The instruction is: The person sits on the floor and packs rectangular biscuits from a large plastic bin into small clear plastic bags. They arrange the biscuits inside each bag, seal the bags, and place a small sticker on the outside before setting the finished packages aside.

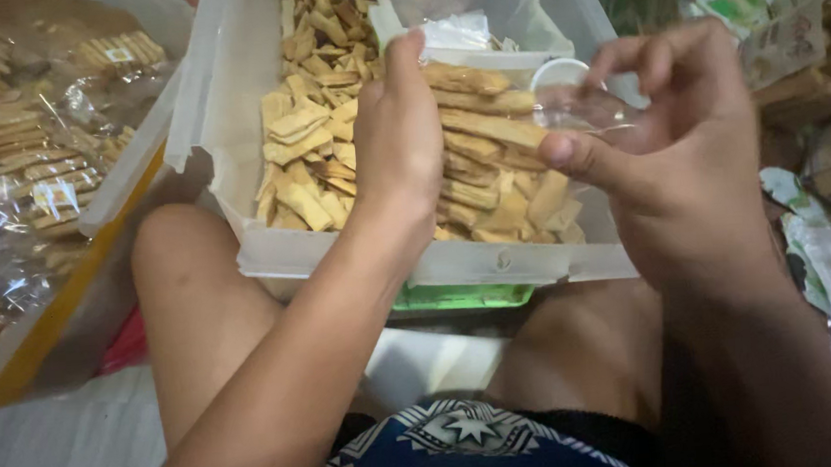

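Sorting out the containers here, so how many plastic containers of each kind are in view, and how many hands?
Large clear plastic bin of crackers: 1
Small clear tub inside it: 1
Green container beneath the bin: 1
Hands, left hand and right hand: 2
Total: 5

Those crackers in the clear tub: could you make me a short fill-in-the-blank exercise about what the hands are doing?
1. The left hand holds a stack of ____ over the clear tub.
2. The right hand pinches a clear plastic ____.
3. Under the tub sits a ____ container.

Missing words: crackers; bag; green
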